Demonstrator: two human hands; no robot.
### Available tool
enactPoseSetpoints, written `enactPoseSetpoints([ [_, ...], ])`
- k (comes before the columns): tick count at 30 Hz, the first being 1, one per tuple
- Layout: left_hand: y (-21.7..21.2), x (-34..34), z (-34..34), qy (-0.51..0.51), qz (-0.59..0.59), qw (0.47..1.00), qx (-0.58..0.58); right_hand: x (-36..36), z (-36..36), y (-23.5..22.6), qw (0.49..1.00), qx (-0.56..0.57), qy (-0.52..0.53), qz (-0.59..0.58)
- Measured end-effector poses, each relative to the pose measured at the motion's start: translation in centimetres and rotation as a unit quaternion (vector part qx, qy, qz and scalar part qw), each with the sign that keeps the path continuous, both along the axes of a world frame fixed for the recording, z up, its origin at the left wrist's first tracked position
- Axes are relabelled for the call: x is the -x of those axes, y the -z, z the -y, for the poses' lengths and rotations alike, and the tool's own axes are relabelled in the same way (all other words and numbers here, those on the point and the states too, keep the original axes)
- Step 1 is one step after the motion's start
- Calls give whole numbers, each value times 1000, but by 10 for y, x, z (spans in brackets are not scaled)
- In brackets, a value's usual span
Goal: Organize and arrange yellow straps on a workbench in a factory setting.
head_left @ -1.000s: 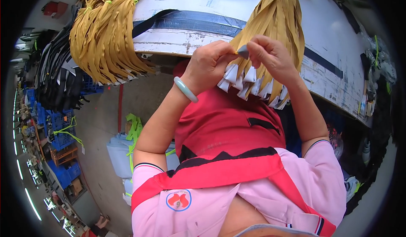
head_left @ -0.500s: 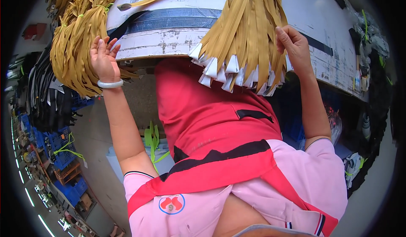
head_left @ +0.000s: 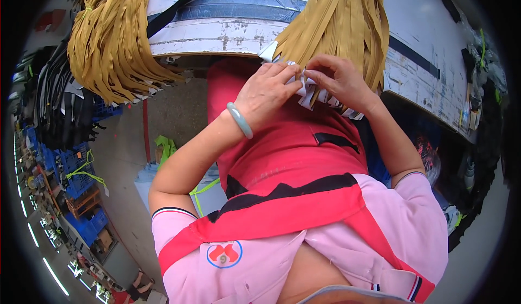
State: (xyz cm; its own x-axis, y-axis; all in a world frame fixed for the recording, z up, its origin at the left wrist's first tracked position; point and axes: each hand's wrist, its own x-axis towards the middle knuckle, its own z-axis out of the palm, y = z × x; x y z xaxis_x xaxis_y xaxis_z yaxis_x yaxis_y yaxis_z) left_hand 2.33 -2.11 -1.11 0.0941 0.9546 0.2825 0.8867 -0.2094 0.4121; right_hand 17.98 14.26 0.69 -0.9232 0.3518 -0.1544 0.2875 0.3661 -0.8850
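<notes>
A thick bundle of mustard-yellow zipper tapes (head_left: 347,24) hangs over the table's near edge, its lower ends covered with white tabs (head_left: 307,96). My left hand (head_left: 266,93), with a pale bangle (head_left: 239,120) on its wrist, reaches in from the left and its closed fingers meet the tabs. Opposite it, my right hand (head_left: 342,80) pinches at the same tabs with thumb and forefinger. Both sets of fingertips nearly touch. They seem to grip one white tab end, though the fingers partly hide it.
Another mustard zipper bundle (head_left: 111,46) hangs off the table's left side, with dark strips (head_left: 54,100) beyond it. The white-topped table (head_left: 217,35) carries dark tape bands. Blue crates (head_left: 78,174) stand at the left; plastic bags (head_left: 491,60) lie at the far right.
My left hand has come from beside the left bundle across to the white tabs, its fingers closing. My right hand has moved left and down onto them. The view has shifted slightly.
</notes>
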Motion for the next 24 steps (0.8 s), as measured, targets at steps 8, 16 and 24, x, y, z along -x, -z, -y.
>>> enactPoseSetpoints([
  [8, 2, 33, -11, -12, 237, 971, 28, 2, 1, -5, 997, 43, 39, -43],
  [16, -19, 33, -15, -1, 464, 886, -31, 24, -2, -28, 985, 52, -60, -156],
  [24, -21, 36, -21, 27, 636, 769, 62, 36, -24, -43, 973, 177, -139, -44],
])
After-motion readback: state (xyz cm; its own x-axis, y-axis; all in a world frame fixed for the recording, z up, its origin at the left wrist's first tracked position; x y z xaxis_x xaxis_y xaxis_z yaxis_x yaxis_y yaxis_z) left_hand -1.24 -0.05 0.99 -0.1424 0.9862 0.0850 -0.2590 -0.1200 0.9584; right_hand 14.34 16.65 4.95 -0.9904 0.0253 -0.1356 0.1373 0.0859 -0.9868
